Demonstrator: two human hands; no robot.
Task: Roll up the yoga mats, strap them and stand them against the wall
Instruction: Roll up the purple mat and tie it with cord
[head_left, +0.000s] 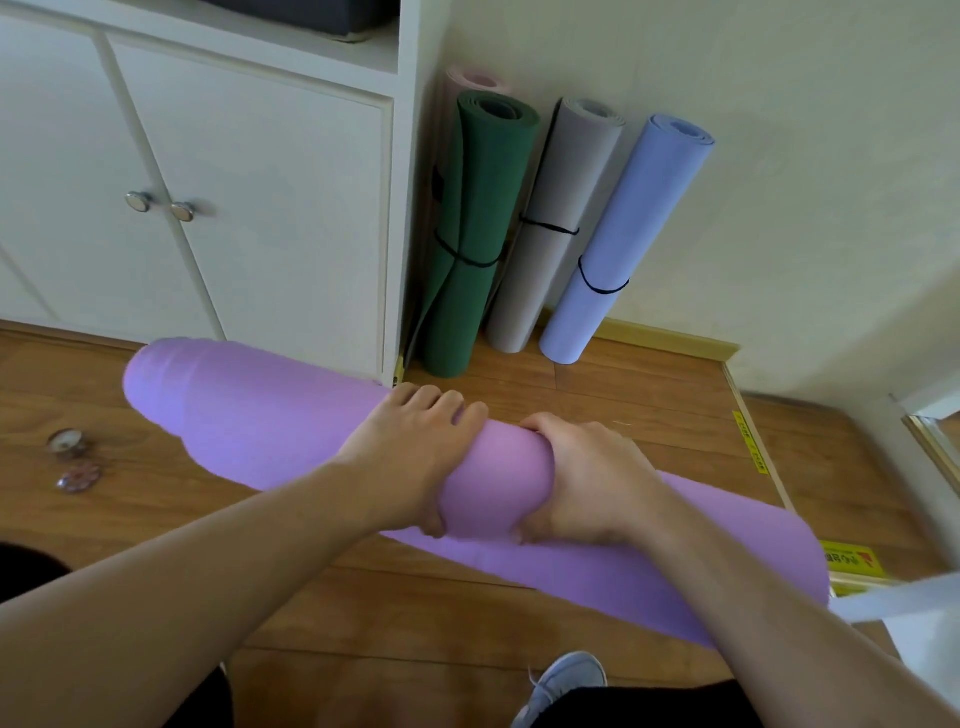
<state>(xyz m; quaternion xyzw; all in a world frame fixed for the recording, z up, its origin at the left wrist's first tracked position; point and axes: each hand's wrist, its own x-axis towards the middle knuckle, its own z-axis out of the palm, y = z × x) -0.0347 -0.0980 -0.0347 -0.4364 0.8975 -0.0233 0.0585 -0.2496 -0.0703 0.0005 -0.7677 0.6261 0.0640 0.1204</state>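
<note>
The purple mat (291, 426) is lying across the wooden floor (571, 395), barring the straight way to the wall (779, 156). Beyond it a strip of bare floor is lying open. In the corner by the cabinet (249, 197), the green mat (467, 234), grey mat (550, 228) and blue mat (613, 244) are standing packed together; open wall is running to their right. Two small round objects (72, 462) are sitting near the floor's left edge.

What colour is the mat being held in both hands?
Purple mat, clearest in the head view.
</note>
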